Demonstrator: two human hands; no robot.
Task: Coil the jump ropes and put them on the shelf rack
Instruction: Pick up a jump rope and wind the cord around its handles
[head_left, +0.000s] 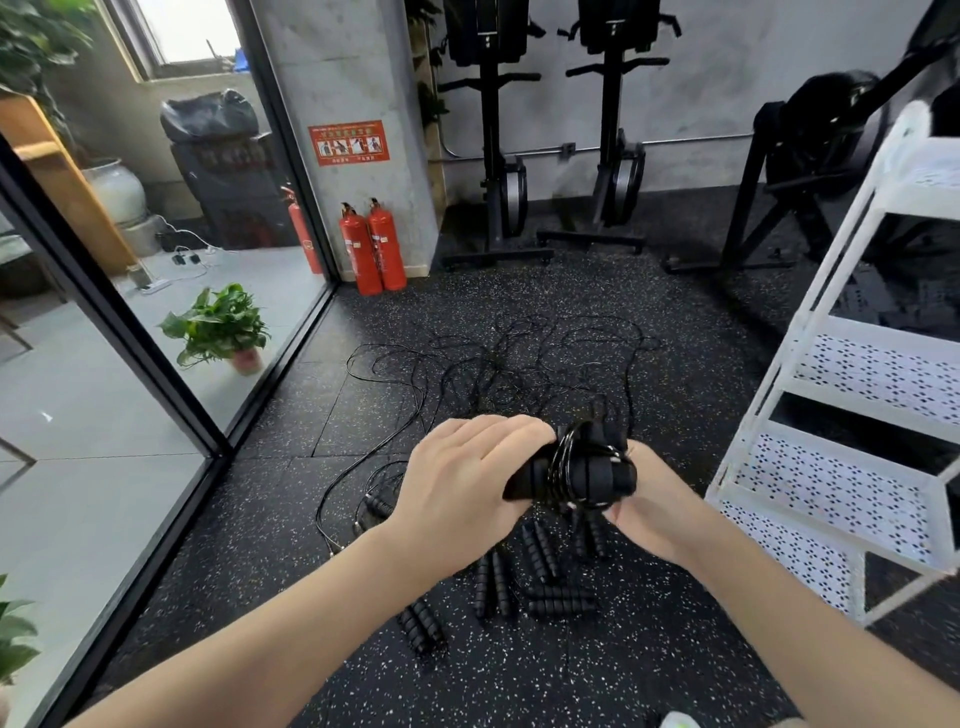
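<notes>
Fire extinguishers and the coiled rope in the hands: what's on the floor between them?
In the head view, loose black jump-rope cords sprawl tangled over the speckled floor between the fire extinguishers and the coiled rope.

Both hands (545, 483) curled, gripping.

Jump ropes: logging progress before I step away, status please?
Left hand and right hand both grip one coiled jump rope. Loose ropes tangled on floor. Shelf rack at right, nothing blocking.
</notes>
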